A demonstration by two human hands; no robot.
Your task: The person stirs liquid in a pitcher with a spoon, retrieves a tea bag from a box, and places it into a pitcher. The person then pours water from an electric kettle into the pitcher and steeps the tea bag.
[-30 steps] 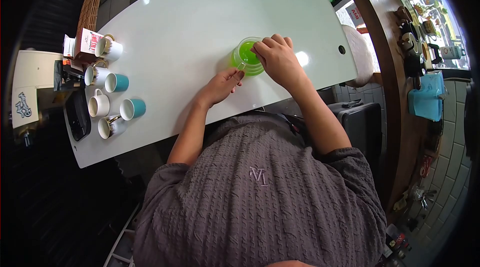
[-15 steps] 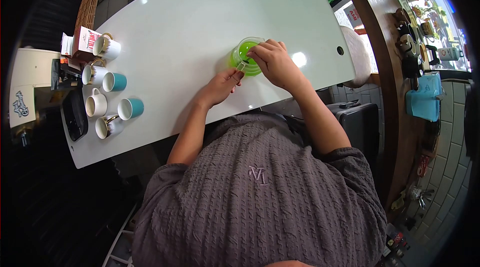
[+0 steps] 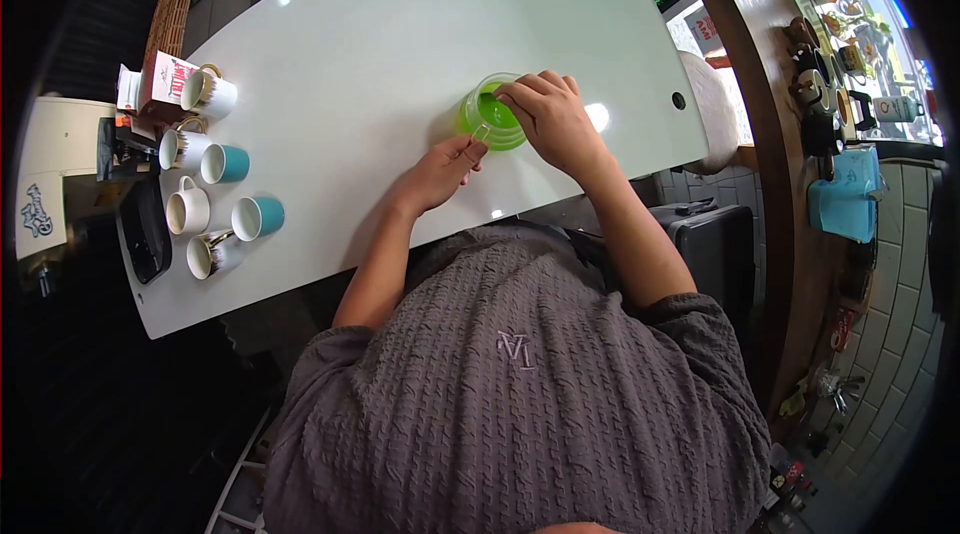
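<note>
A clear jug (image 3: 467, 120) of bright green liquid stands on the white table in front of me. My left hand (image 3: 440, 177) is closed on the jug's handle (image 3: 482, 134) at its near side. Over the right part of the rim, my right hand (image 3: 556, 126) is held in a pinch with its fingertips at the opening. Whatever those fingers grip is hidden behind them, and its lower end does not show clearly in the liquid.
Several mugs, some white with gold like this mug (image 3: 209, 94), some teal like this cup (image 3: 259, 218), stand on the table's left. Near them are a red-and-white box (image 3: 167, 82) and a black tray (image 3: 146, 234). A black case (image 3: 712, 254) stands beyond the near edge.
My right hand has shifted slightly at the jug's rim. The dark shape seen in the green liquid earlier no longer shows clearly. My left hand keeps its hold on the handle.
</note>
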